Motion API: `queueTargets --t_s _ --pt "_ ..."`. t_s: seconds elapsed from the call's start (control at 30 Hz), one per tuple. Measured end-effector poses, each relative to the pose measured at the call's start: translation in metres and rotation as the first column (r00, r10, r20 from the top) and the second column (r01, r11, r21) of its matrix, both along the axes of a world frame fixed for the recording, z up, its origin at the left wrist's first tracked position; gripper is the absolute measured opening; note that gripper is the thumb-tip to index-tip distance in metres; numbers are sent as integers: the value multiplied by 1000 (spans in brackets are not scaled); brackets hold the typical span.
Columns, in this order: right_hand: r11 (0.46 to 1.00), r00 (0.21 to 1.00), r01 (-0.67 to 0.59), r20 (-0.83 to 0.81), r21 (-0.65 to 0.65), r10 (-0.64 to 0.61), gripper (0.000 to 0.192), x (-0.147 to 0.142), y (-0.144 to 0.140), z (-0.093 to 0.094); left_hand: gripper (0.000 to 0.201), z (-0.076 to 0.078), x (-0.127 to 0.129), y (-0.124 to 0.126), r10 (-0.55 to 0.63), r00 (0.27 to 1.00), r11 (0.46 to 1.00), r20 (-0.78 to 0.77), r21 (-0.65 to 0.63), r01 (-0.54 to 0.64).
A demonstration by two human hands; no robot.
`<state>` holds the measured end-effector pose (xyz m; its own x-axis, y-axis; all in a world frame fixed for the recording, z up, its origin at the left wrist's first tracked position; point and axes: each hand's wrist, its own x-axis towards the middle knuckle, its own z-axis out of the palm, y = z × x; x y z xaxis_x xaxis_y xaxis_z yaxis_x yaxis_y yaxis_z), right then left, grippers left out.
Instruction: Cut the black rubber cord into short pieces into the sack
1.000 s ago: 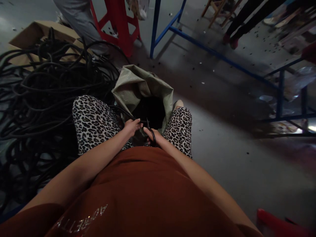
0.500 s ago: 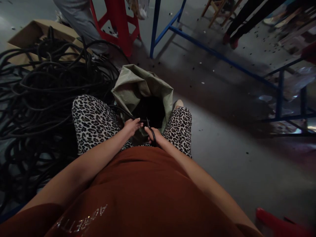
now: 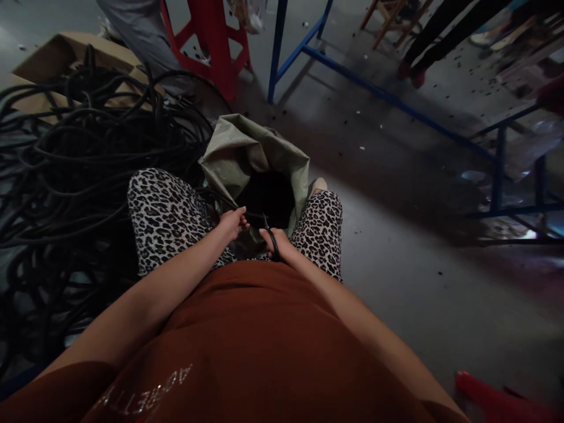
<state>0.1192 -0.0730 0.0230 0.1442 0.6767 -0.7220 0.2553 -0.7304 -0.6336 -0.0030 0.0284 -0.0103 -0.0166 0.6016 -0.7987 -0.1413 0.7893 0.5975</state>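
Note:
I sit with my knees apart over an open grey-green woven sack (image 3: 247,155) on the floor. My left hand (image 3: 232,223) pinches a thin black cable (image 3: 220,200) that runs in from the tangle at my left. My right hand (image 3: 275,242) is closed around the black handles of a pair of scissors (image 3: 269,235), their blades pointing up toward the sack's dark mouth, close to the cable end held by my left hand. My hands are a few centimetres apart, above my lap.
A big heap of black cable (image 3: 74,164) covers the floor at left, over a cardboard box (image 3: 66,56). A red stool (image 3: 215,41) and another person's grey trouser leg (image 3: 141,35) stand behind. Blue metal frames (image 3: 383,97) cross the grey floor; a red object (image 3: 497,399) lies bottom right.
My left hand has shifted slightly up and back along the cable. My right hand with the scissors has hardly moved.

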Motion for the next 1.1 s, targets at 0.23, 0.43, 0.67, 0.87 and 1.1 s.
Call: queueTargets --t_s 0.23,0.43,0.67,0.87,1.1 --pt "999 1000 0 12 -36 0 36 0 0 -2 22 1 2 -1 -10 999 1000 40 1 10" --pt "999 1000 1 6 -33 0 32 0 -1 -1 19 2 2 -1 -48 998 999 -28 18 49" --pt "999 999 -39 26 -30 40 36 2 -2 -2 18 5 2 -2 -53 998 999 -37 11 54" --pt "999 1000 31 1 -40 -31 37 3 -5 2 18 2 0 0 -34 999 999 -23 18 34" --pt "989 986 91 -129 -116 -105 49 2 -6 4 16 1 0 0 -32 999 999 -3 44 32"
